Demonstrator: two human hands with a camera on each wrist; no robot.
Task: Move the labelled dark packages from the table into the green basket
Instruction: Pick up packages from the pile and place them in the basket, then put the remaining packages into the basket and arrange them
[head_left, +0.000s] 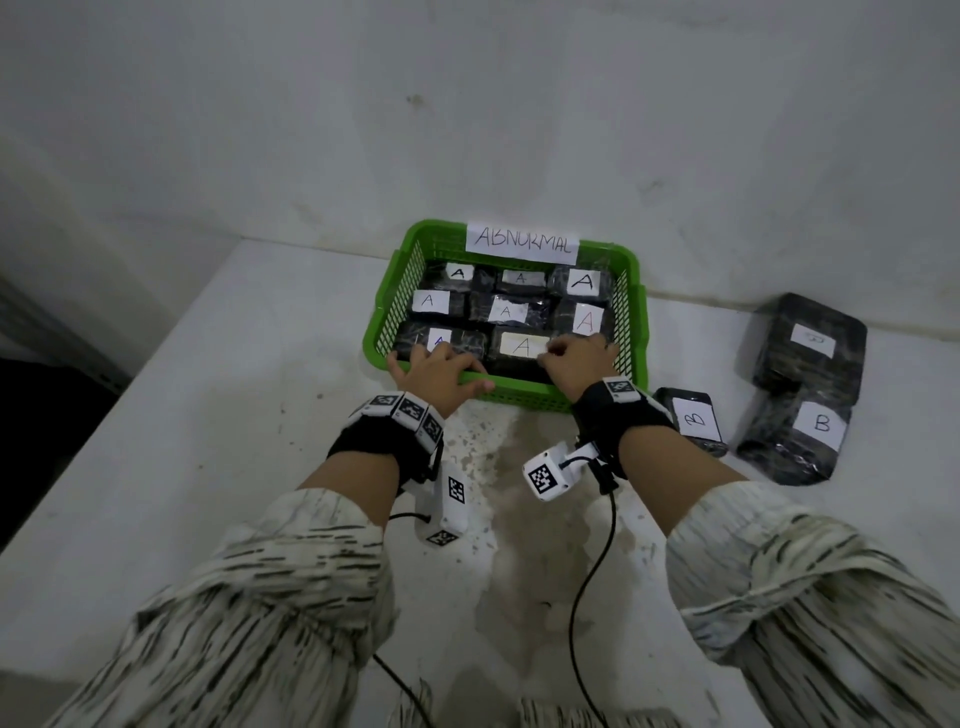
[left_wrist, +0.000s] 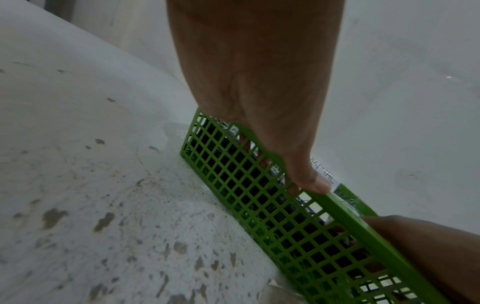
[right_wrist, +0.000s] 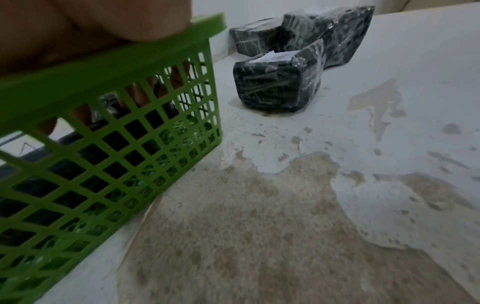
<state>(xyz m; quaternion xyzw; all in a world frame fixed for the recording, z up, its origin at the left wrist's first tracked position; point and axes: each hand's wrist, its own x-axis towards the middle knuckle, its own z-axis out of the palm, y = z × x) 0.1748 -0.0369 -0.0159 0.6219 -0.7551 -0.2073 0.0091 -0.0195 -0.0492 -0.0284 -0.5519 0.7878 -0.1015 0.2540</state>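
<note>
The green mesh basket (head_left: 519, 391) stands at the back of the table with a paper sign "ABNORMAL" (head_left: 522, 243) on its far rim. Several dark wrapped packages labelled A (head_left: 519, 345) fill it. My left hand (head_left: 436, 369) grips the near rim, thumb along the top of the basket (left_wrist: 259, 195) and fingers inside. My right hand (head_left: 576, 358) curls over the same rim further right, its fingers showing through the mesh wall (right_wrist: 103, 164). Three dark packages labelled B (head_left: 693, 421) (head_left: 795, 441) (head_left: 810, 343) lie on the table right of the basket, also seen as a cluster (right_wrist: 278, 84).
A grey-white wall (head_left: 467, 130) rises directly behind the basket. The table (head_left: 208, 415) has a worn brown patch (head_left: 519, 493) in front of the basket and drops off at its left edge (head_left: 104, 405). Black cables (head_left: 587, 597) hang from my wrists.
</note>
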